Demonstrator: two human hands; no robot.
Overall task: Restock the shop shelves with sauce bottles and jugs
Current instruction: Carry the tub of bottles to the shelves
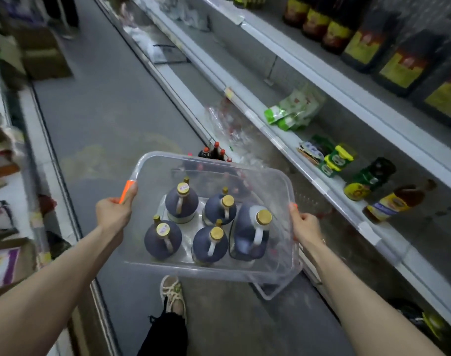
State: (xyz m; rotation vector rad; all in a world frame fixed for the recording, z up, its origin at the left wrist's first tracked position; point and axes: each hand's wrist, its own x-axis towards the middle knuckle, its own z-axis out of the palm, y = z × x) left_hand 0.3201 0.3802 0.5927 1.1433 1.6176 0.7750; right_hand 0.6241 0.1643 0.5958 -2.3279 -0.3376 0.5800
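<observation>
At either short end of the clear tub, fingers are clamped on the rim. The left hand lays its thumb along the orange handle, and the right hand grips the opposite edge, its own handle mostly hidden. Holding both ends likely shares the weight and keeps the load from sliding. Five dark jugs with gold caps stand upright on the tub's floor, the biggest nearest the right hand. To the right runs a shelf with gaps between its few bottles, probably where the jugs belong. None is out yet.
</observation>
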